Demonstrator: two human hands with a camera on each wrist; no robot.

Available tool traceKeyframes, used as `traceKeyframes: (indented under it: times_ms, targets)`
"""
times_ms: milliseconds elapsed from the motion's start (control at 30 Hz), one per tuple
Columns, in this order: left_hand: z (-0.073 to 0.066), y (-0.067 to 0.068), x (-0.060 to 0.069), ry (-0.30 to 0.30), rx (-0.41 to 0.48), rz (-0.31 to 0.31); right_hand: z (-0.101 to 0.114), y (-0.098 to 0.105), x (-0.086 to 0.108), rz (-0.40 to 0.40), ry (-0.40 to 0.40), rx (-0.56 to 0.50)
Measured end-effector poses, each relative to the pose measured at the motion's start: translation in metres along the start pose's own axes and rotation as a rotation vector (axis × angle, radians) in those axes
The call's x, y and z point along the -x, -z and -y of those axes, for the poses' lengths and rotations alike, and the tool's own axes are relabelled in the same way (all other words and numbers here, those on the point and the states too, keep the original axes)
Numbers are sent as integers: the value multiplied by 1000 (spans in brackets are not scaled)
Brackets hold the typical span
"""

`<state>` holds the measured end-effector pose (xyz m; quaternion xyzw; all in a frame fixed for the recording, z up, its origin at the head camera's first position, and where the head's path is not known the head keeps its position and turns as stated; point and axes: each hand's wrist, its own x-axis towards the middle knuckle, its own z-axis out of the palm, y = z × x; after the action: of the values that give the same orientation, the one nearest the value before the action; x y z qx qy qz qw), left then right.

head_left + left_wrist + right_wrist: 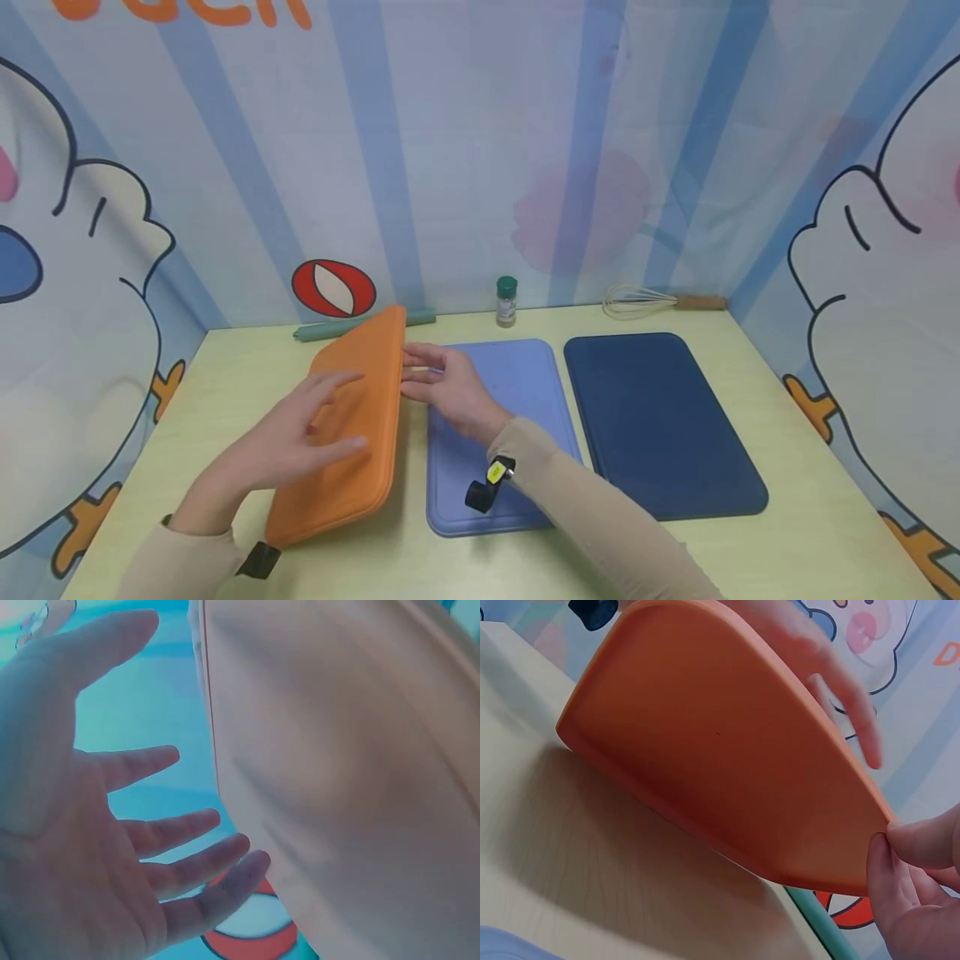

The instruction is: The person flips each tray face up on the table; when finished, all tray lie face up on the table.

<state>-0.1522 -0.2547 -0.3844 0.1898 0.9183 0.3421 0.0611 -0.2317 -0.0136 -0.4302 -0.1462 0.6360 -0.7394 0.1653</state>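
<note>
Orange board (363,417) is tipped up on the left part of the table (232,383), left of the light blue board (498,379); its long axis runs near-to-far, far end skewed a bit right, right-hand long edge raised. Can't tell if the low edge touches down. The right hand (453,387) is pinching that raised edge toward the far end, thumb against fingers. The left hand (288,437) isn't gripping anything, fingers spread beside the board's upper face. Writing-wise: orange lettering on the backdrop (480,150) is cropped, though a "D" shows from the right wrist. Green-capped jar (506,302) at the back has something brownish inside, label too tiny to read.
</note>
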Motion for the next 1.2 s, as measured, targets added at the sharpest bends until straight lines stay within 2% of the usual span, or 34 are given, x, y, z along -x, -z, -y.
traceKeyframes:
  times_ms: [133, 300, 467, 767, 967, 1200]
  targets:
    - [-14, -2, -1, -34, -58, 23, 3, -2, 1, 9, 7, -5]
    - [-21, -4, -2, -18, -167, 38, 7, -4, 1, 14, 14, 2]
    - [-25, -5, -2, 7, -187, 50, 9, -6, -1, 5, 21, 16]
    - [-33, -6, -3, -31, -241, 38, 12, -8, -1, -3, 20, 3]
    - [-36, -7, -4, -38, -261, 34, 14, -8, -3, 7, 32, -24]
    - [-44, -5, -4, -33, -280, 40, 18, -8, -4, -6, 40, 6]
